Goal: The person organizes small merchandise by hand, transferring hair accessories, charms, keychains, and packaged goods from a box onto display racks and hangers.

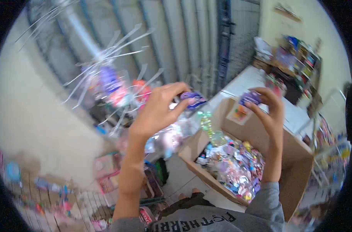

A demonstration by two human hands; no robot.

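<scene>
My left hand (157, 109) is raised left of the cardboard box (292, 162), its thumb and fingers pinching a small purple packet (193, 99). Above the box's far side, my right hand (272, 112) grips a purple-topped packet (243, 108) whose lower part is pale with an orange print. What either packet contains I cannot make out. Inside the box lies a heap of small colourful plastic-wrapped items (238, 166). Green clear-plastic pieces (206, 123) show at the box's far left corner.
A display stand with white wire hooks (106, 58) carries colourful packets on the left. Pink-edged containers (106, 170) sit on the floor below it. A shutter (164, 38) spans the back. Shelves of goods (303, 62) stand at the right, near a white wire rack (327, 162).
</scene>
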